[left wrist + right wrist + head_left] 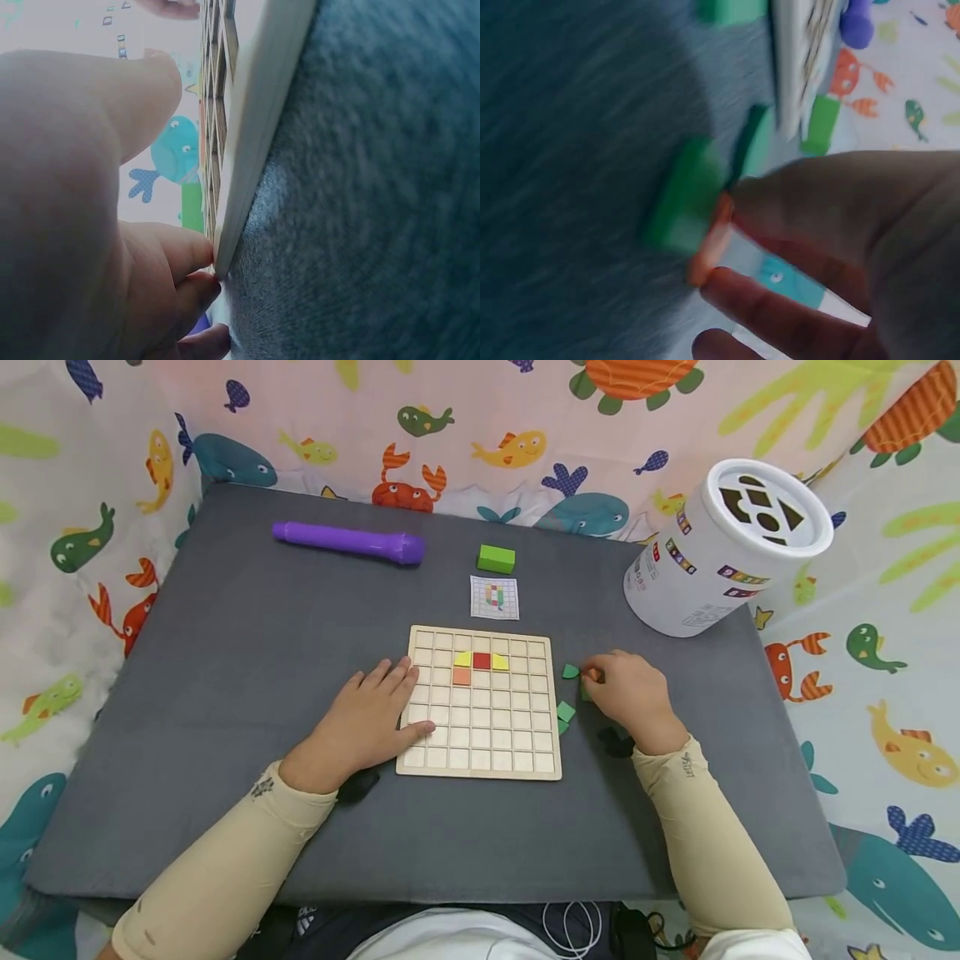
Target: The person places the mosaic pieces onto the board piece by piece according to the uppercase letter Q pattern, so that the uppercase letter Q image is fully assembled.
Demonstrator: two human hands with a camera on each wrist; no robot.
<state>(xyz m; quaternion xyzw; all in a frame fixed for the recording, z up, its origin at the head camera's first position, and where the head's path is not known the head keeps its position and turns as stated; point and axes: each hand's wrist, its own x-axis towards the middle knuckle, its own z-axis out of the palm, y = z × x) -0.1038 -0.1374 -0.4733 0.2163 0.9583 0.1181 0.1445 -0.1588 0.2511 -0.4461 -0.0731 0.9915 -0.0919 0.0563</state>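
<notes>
Where the room shows: pale cloth (262, 393) printed with fish, crabs and whales hangs behind the worktop (240, 635) and shows along both sides.
Surface: dark grey, with a fine grain in the left wrist view.
White tub (697, 577): at the worktop's far right, shaped holes cut in its lid (772, 506).
Wooden board (480, 739): near the middle, ruled into squares; a red tile (482, 661) sits between two yellow tiles (462, 659), with an orange tile (461, 677) below the left one.
Left hand (367, 714): fingers straight and slightly spread at the board's left edge, thumb apart above the squares.
Right hand (633, 697): right of the board, thumb and a finger pinching a small piece.
Purple tube (337, 537): far left.
Picture card (494, 598): just beyond the board.
Green block (496, 559): behind the card.
Green pieces (566, 712): between board and right hand.
Orange piece (712, 244): between the right thumb and fingertip, beside a green piece; whether those two touch is unclear.
</notes>
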